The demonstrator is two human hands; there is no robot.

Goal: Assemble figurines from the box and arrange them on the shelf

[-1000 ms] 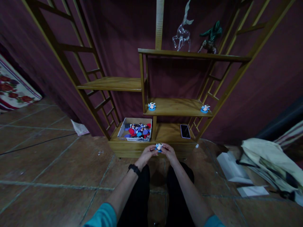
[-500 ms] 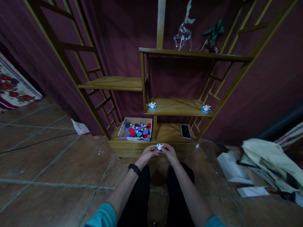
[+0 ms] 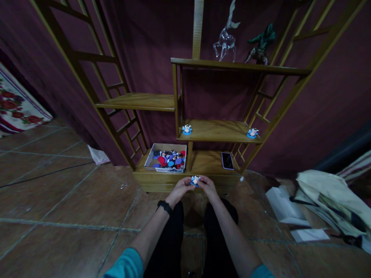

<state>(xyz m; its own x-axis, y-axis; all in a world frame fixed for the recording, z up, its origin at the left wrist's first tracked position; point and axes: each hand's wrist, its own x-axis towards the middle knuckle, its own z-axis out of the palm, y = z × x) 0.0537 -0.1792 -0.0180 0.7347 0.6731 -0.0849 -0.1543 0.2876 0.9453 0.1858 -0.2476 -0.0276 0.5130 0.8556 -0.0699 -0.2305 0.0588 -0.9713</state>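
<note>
Between my two hands is a small figurine [image 3: 195, 180] with a blue base and a white and pink body, held upright just in front of the cabinet's lower edge. My left hand [image 3: 183, 187] grips it from the left, and my right hand [image 3: 207, 185] pinches it from the right. Two similar figurines stand on the middle shelf [image 3: 217, 130]: one figurine [image 3: 187, 129] at its left end and another figurine [image 3: 252, 133] at its right end. A cardboard box [image 3: 150, 158] on the bottom level holds several figurines with red, blue and purple bases.
Right of the box lies a phone [image 3: 227, 160]. A clear glass deer [image 3: 225, 40] and a dark green statue [image 3: 262, 44] occupy the upper shelf. On the floor at right are a white box [image 3: 285, 206] and a pale cloth bag [image 3: 327, 197]; a cable [image 3: 43, 175] runs at left.
Almost nothing differs. Both hands keep the figurine in the same place, and the view has shifted very slightly.
</note>
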